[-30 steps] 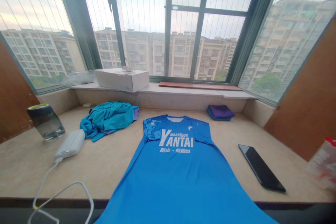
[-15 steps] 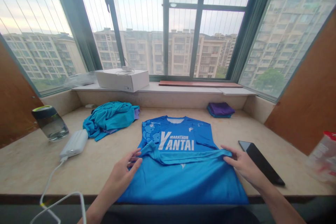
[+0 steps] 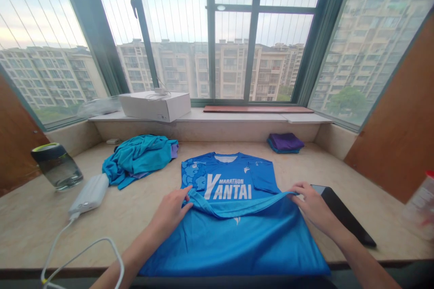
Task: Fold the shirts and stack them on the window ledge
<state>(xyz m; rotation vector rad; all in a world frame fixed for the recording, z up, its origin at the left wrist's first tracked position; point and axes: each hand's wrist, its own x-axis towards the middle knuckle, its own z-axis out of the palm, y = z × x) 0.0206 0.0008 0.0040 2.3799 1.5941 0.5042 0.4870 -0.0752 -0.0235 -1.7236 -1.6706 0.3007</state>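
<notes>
A blue shirt [image 3: 237, 239] with white lettering lies on the stone counter, neckline away from me and sleeves folded inward. Its hem is turned up across the middle, just below the lettering. At the left end of this folded edge, my left hand [image 3: 174, 207] pinches the fabric between thumb and fingers. The right end is pinched in my right hand [image 3: 308, 201], slightly raised off the shirt. Between the hands the edge sags a little.
Crumpled teal clothes [image 3: 139, 158], a white power bank [image 3: 90, 194] with cable and a bottle [image 3: 57, 167] stand left. Right are a black phone [image 3: 347, 216], folded purple cloth [image 3: 286, 142] and a plastic container [image 3: 422, 203]. A white box [image 3: 156, 106] sits on the sill.
My left hand has moved right and closed on the hem's left end. My right hand has shifted slightly up and right with its end. The folded edge now sags in a smoother curve.
</notes>
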